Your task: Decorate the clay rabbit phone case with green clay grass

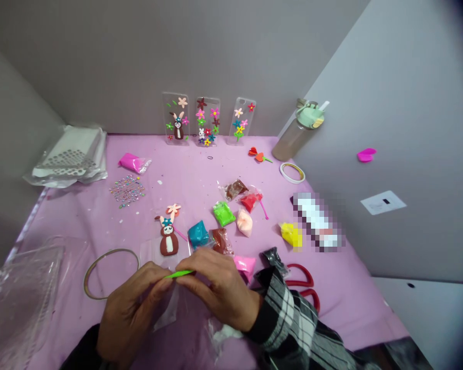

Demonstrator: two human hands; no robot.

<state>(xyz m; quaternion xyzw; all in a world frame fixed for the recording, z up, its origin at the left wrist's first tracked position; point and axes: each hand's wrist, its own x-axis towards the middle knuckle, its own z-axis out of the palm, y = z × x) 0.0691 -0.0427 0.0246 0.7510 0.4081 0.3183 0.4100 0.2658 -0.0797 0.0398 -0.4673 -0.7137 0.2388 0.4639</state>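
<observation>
green strip [179, 274]: thin bright-green sliver, lying about level, held just above the near edge of the table, dead centre between both hands
left hand [133, 306]: fingers curled in, thumb and fingertips pinched on the strip's left end
right hand [219, 293]: same deal, fingers closed down over the right end; the hand hides that tip, and a black-and-white plaid sleeve runs off behind it
clear bag [168, 308]: crinkly see-through plastic right under the hands, can't tell if either hand is actually touching it
bunny figure [168, 237]: brown and white clay rabbit lying flat just beyond the hands, with a peach flower by its ears
clay packets: teal one [198, 234] and brown one [220, 240] side by side near the right hand, pink one [245, 265] just beside the wrist, green one [224, 213] further back
red scissors [303, 285]: right of the sleeve, partly covered by it
thin hoop [110, 272]: flat on the table, left of the left hand
phone cases [207, 121]: three clear ones with flowers on them, propped against the back wall, well apart from the hands
table cover [185, 169]: purple, everything sits on it
</observation>
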